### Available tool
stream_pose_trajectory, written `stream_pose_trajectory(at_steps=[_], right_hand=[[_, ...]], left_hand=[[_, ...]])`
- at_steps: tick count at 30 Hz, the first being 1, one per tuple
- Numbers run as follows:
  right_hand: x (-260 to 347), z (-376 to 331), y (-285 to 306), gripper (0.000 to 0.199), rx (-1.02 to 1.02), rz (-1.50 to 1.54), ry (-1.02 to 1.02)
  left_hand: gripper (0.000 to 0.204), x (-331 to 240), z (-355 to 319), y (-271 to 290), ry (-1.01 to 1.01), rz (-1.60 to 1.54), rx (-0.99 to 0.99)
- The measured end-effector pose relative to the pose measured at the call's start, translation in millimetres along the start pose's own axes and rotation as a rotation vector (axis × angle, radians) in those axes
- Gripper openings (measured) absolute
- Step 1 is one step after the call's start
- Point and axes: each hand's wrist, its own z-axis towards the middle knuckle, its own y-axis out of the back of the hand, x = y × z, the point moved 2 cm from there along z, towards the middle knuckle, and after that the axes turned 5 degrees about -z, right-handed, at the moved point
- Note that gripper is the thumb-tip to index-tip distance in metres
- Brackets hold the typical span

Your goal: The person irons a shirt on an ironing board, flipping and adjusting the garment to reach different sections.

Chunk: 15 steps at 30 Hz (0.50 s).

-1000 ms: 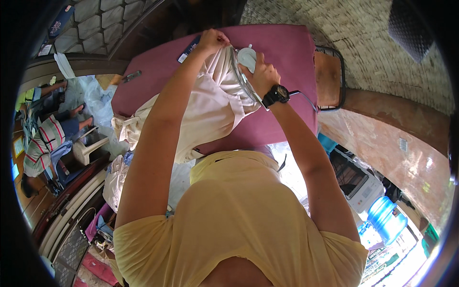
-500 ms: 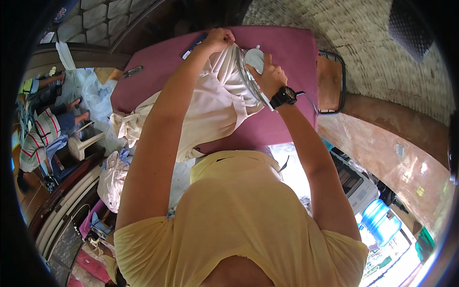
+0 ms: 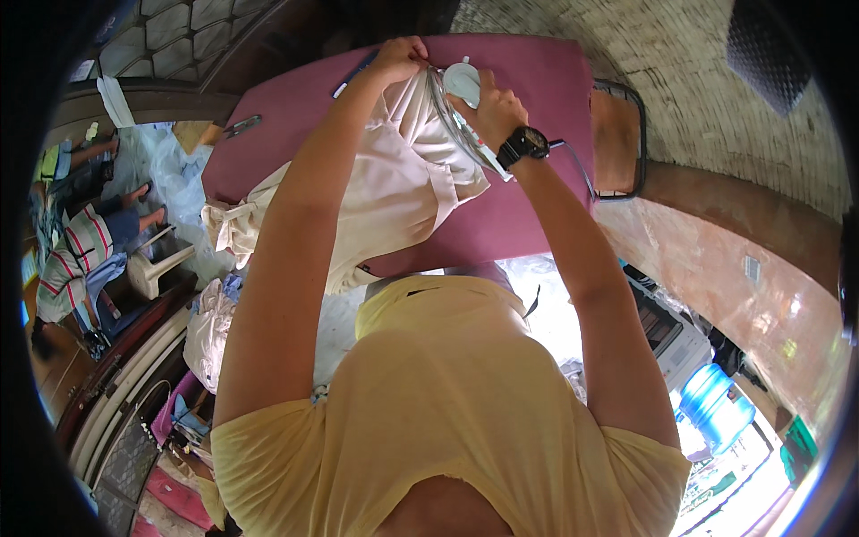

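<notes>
A cream garment (image 3: pixel 385 192) lies spread and partly folded over a padded maroon board (image 3: pixel 528 233), its near side hanging past the edge. At the garment's far end, my left hand (image 3: pixel 402 61) is closed, fingers pinching the cloth. My right hand (image 3: pixel 499 115), with a black watch on the wrist, grips a white and grey clothes iron (image 3: pixel 463 83). The iron sits at the garment's right side, by its gathered folds, and its tip is close to my left fingers. My hand hides part of its handle, and its cord (image 3: pixel 577 170) trails right.
A dark blue flat item (image 3: pixel 351 77) and a small grey tool (image 3: pixel 242 126) lie on the board's left side. A metal frame (image 3: pixel 641 143) juts out at its right end. At far left, a person (image 3: pixel 85 237) is near a beige stool (image 3: pixel 157 268).
The view has shifted slightly, so the board, garment and hands appear a little higher. Both hands keep their hold, and the iron stays at nearly the same spot on the cloth.
</notes>
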Motion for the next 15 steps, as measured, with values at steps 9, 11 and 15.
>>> stream_pose_trajectory(at_steps=[9,11,15], right_hand=[[-45,-89,-13,0.066,0.024,0.122,-0.082],[-51,-131,-21,0.064,-0.045,0.036,-0.094],[-59,-170,-32,0.060,-0.182,0.045,-0.036]], left_hand=[[0.021,-3,7,2,0.029,0.065,0.016],[0.021,-2,8,3,0.017,0.061,0.016],[0.022,2,7,3,0.034,0.024,0.008]])
